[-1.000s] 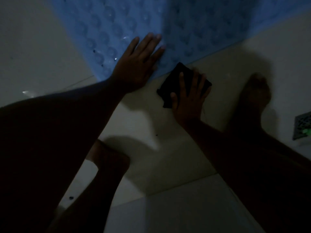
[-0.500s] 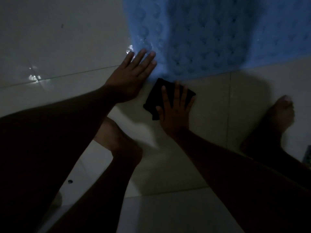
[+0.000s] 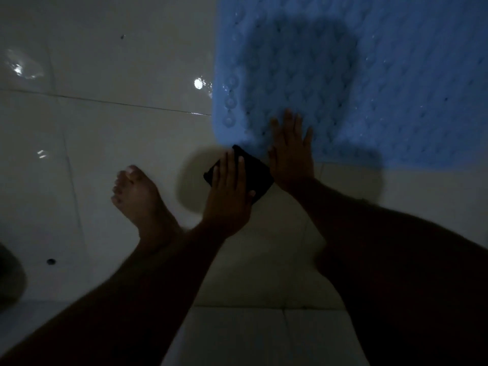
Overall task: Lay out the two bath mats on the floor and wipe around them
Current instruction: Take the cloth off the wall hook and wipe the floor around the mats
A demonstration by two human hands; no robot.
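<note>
Head cam view, and it's really dim, so take the fine detail with a grain of salt. The blue bath mat (image 3: 383,83) fills the upper right of the frame and lies flat on the pale tiled floor (image 3: 111,133), with its rounded corner near the middle of the picture. I can only see one mat; the second is out of shot.

The right hand (image 3: 290,157) is flat, palm down, fingers spread. It rests on the lower edge of the mat, close to that corner, and looks like it's pinning the mat in place. The left hand (image 3: 229,188) is also flat with the fingers spread, pressing down on a dark cloth (image 3: 261,175) on the tile. The cloth sits just below the mat's corner, touching it or almost touching it. Neither hand is pinching anything. A bare foot (image 3: 137,196) is planted on the floor at centre left, and there are a few wet-looking glints on the tiles in the upper left.

My read is that this mat is already laid out and we're in the wiping part, working along its border. Next, I'd guess, comes sliding the cloth around the corner and up the left edge towards those glints. That needs steady downward pressure, and the other hand should keep the mat from creeping.
</note>
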